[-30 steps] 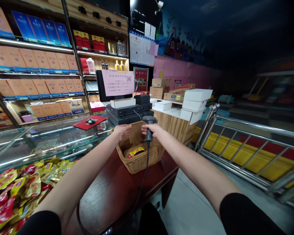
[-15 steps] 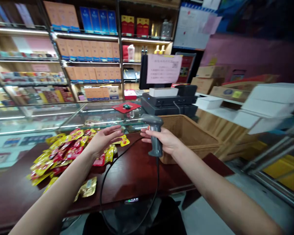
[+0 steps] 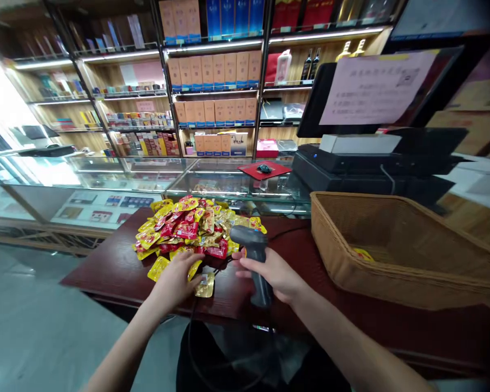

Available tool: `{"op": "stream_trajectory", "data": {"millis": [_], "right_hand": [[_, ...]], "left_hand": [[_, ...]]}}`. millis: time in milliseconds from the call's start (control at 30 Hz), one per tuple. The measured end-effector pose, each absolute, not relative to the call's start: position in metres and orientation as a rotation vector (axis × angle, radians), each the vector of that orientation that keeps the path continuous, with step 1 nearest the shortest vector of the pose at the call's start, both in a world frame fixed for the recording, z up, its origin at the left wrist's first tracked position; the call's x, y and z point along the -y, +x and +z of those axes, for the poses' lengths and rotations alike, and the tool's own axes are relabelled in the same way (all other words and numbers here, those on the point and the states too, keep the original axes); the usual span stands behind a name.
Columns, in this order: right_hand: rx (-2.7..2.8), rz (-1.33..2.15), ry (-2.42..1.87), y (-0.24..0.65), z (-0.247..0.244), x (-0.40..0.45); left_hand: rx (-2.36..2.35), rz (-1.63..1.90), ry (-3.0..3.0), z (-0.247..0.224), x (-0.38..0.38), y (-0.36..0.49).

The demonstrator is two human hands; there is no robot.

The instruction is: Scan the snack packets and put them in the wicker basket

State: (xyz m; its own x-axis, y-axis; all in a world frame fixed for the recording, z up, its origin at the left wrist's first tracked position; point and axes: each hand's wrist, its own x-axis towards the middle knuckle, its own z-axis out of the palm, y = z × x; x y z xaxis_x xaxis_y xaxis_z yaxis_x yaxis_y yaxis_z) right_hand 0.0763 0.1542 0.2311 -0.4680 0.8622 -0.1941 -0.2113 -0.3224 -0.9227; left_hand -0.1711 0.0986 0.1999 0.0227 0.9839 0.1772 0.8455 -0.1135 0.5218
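L hand [image 3: 176, 279] spreading at front of packet pile [image 3: 185, 227], R hand [image 3: 278, 275] gripping scanner [image 3: 255, 249].
L forearm [image 3: 136, 338] is angling in from lower L, palm facing down, fingers parted & curving, thumb nr gold packet [image 3: 205, 286]; can't tell if touching. R hand's clasping the handle, scanner head pointing L. Pile's lying on dark red surface [image 3: 114, 264], basket [image 3: 330, 253] sitting to its R.

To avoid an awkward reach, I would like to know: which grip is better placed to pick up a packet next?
Probably the left grip: it looks open, at the near edge of the packets, while the right grip holds the scanner.
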Motion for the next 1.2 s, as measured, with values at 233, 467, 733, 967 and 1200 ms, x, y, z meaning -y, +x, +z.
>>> {"op": "stream_trajectory", "data": {"millis": [233,467,733,967,1200], "right_hand": [[1.17,1.764,-0.949,0.09,0.206,-0.144],[1.078,1.725,-0.984,0.109,0.2,-0.147],[0.946,1.671,-1.054,0.127,0.191,-0.15],[0.751,1.686,-1.011,0.136,0.2,-0.149],[0.859,1.441,-1.054,0.146,0.208,-0.159]], "left_hand": [[-1.917,0.222,2.244,0.169,-0.091,-0.158],[-1.908,0.13,2.296,0.169,-0.11,-0.14],[-1.695,0.583,2.445,0.188,-0.126,-0.092],[-1.225,1.407,2.755,0.187,-0.144,-0.055],[-1.049,1.454,2.56,0.185,-0.151,-0.038]]}}
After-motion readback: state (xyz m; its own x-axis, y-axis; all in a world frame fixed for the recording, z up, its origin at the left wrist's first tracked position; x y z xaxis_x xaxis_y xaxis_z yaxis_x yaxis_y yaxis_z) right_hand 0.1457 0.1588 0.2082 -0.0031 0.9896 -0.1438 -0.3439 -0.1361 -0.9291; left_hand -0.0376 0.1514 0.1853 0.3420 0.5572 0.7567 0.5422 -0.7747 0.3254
